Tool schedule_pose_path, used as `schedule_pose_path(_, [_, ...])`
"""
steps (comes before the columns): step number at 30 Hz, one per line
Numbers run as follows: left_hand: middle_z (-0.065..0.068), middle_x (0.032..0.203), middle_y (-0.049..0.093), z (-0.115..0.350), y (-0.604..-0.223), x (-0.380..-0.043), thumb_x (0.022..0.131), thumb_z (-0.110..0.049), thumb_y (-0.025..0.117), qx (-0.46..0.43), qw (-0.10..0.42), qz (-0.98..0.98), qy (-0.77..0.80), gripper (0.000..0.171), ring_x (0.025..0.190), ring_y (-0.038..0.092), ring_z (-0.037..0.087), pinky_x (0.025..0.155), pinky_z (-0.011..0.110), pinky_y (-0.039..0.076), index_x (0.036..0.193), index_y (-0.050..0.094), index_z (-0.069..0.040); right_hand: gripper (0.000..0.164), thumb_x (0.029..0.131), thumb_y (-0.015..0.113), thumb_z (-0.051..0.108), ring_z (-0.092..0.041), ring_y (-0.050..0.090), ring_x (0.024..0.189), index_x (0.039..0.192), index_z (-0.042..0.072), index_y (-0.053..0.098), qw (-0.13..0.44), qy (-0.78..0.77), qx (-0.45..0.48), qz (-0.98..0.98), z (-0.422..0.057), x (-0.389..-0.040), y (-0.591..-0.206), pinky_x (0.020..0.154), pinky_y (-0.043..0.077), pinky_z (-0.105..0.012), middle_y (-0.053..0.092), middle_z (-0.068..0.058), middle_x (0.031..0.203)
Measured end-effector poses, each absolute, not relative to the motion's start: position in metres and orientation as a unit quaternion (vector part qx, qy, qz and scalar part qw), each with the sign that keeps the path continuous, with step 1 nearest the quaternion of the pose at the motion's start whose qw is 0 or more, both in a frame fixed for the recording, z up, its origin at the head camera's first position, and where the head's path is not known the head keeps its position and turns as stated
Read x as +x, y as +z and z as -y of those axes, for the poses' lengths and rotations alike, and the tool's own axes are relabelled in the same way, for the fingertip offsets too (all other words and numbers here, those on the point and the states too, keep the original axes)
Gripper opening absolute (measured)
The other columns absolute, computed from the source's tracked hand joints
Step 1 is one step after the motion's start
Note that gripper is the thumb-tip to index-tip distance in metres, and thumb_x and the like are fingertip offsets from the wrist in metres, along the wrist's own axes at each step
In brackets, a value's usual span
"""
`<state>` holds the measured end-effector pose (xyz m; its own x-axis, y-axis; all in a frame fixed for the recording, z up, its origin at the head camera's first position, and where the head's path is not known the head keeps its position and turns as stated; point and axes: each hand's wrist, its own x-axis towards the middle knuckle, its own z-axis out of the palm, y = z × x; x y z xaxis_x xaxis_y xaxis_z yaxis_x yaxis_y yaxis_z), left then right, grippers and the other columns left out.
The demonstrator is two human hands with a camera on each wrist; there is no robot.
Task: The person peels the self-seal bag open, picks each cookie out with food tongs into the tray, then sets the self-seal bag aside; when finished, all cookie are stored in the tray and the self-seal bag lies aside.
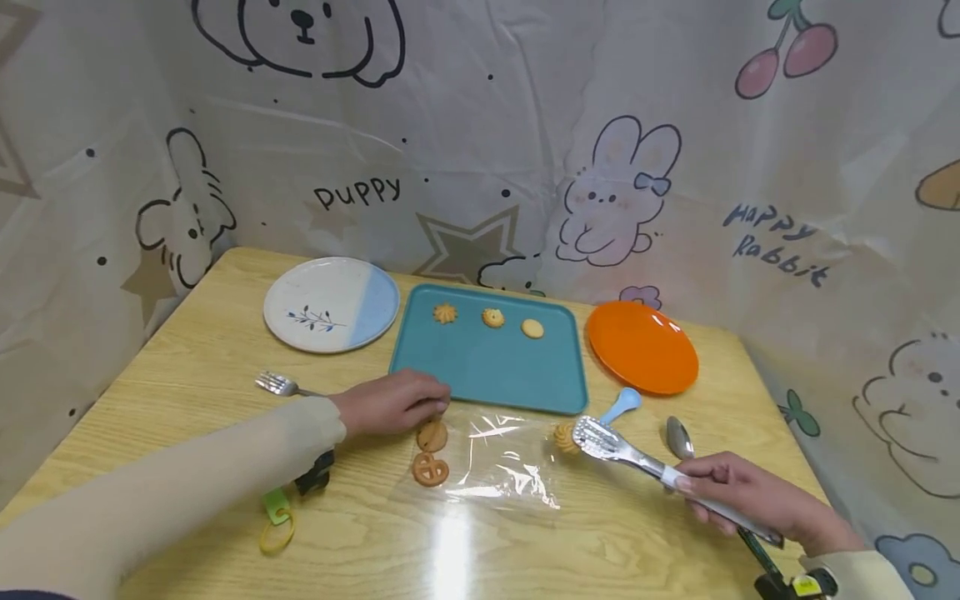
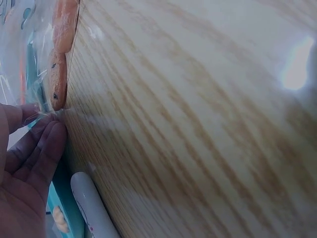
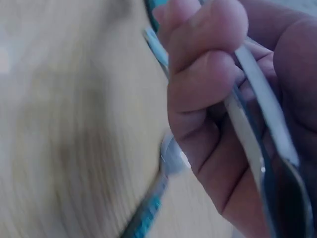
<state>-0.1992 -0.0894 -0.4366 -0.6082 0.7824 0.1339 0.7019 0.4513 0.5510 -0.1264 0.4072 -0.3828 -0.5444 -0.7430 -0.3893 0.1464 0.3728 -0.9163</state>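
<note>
Cream cloth sleeve (image 1: 187, 492): smooth, reaching in from seven o'clock.
Clear plastic bag (image 1: 510, 467): one, flat, glossy and crinkled, on the pale, streaky wood-grain table (image 1: 360, 546); my clock centres here.
Left hand (image 1: 390, 402): my thumb and fingers pinch the bag's edge at ten o'clock.
Nine o'clock end: two biscuits, a flat round brown biscuit (image 1: 432, 436) with a shiny looped brown pretzel (image 1: 431, 469) just beside it.
Right hand (image 1: 750, 492): my fingers curl round shiny perforated metal tongs (image 1: 633, 457), just past three o'clock.
Tong tips: at one ridged golden cookie (image 1: 564, 437), between two and three; whether they clasp it, I cannot tell.
Smooth teal rectangular tray (image 1: 480, 358): twelve o'clock, bearing three small biscuits: star-ridged biscuit (image 1: 445, 313), decorated biscuit (image 1: 492, 317), plain oval biscuit (image 1: 532, 328).
Round plates: two, white-and-blue plate (image 1: 332, 292) toward eleven, glossy orange plate (image 1: 642, 347) at two.
</note>
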Motion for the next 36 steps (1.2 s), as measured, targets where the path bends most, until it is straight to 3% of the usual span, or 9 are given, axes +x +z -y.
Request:
schedule_pose_path(6, [-0.01, 0.07, 0.044, 0.091, -0.438, -0.196, 0.102, -0.02, 0.05, 0.43, 0.066, -0.852, 0.29, 0.024, 0.068, 0.044, 0.005, 0.069, 0.022, 0.041, 0.079, 0.054, -0.016, 0.036, 0.107, 0.032, 0.012, -0.034, 0.036, 0.056, 0.123, -0.017, 0.047, 0.377, -0.495, -0.192, -0.759, -0.409, -0.14, -0.376, 0.047, 0.044, -0.038, 0.06, 0.005, 0.08])
schedule_pose_path(13, [-0.011, 0.071, 0.045, 0.092, -0.439, -0.196, 0.102, -0.021, 0.05, 0.426, 0.07, -0.855, 0.287, 0.023, 0.069, 0.044, 0.005, 0.069, 0.022, 0.041, 0.079, 0.053, -0.018, 0.037, 0.105, 0.044, 0.024, -0.009, 0.049, 0.053, 0.12, -0.007, 0.056, 0.334, -0.445, -0.197, -0.807, -0.34, -0.18, -0.387, 0.05, 0.049, -0.031, 0.059, -0.005, 0.077])
schedule_pose_path(19, [-0.01, 0.072, 0.047, 0.091, -0.437, -0.198, 0.101, -0.02, 0.051, 0.426, 0.068, -0.856, 0.287, 0.022, 0.07, 0.046, 0.005, 0.07, 0.022, 0.042, 0.081, 0.056, -0.016, 0.038, 0.1, 0.052, 0.035, -0.014, 0.05, 0.055, 0.114, 0.001, 0.062, 0.337, -0.411, -0.204, -0.822, -0.273, -0.216, -0.388, 0.049, 0.047, -0.03, 0.06, -0.026, 0.081])
schedule_pose_path(27, [-0.009, 0.072, 0.048, 0.09, -0.436, -0.198, 0.101, -0.017, 0.051, 0.442, 0.064, -0.845, 0.294, 0.022, 0.069, 0.044, 0.004, 0.068, 0.021, 0.042, 0.08, 0.056, -0.013, 0.035, 0.1, 0.053, 0.033, -0.016, 0.05, 0.052, 0.11, 0.001, 0.065, 0.35, -0.422, -0.215, -0.808, -0.229, -0.237, -0.402, 0.05, 0.046, -0.028, 0.063, -0.006, 0.071])
schedule_pose_path(32, [-0.009, 0.072, 0.048, 0.089, -0.435, -0.198, 0.101, -0.018, 0.05, 0.439, 0.074, -0.846, 0.294, 0.022, 0.07, 0.045, 0.004, 0.068, 0.02, 0.042, 0.081, 0.056, -0.013, 0.036, 0.1, 0.053, 0.035, -0.015, 0.051, 0.052, 0.109, 0.003, 0.066, 0.343, -0.417, -0.207, -0.816, -0.228, -0.235, -0.406, 0.051, 0.047, -0.029, 0.063, -0.006, 0.072])
schedule_pose_path(36, [-0.009, 0.072, 0.047, 0.09, -0.434, -0.197, 0.101, -0.019, 0.051, 0.435, 0.071, -0.849, 0.291, 0.022, 0.07, 0.045, 0.004, 0.068, 0.02, 0.042, 0.081, 0.056, -0.013, 0.041, 0.099, 0.052, 0.041, -0.024, 0.05, 0.054, 0.112, 0.005, 0.064, 0.321, -0.403, -0.186, -0.837, -0.238, -0.232, -0.395, 0.052, 0.047, -0.032, 0.061, -0.008, 0.076])
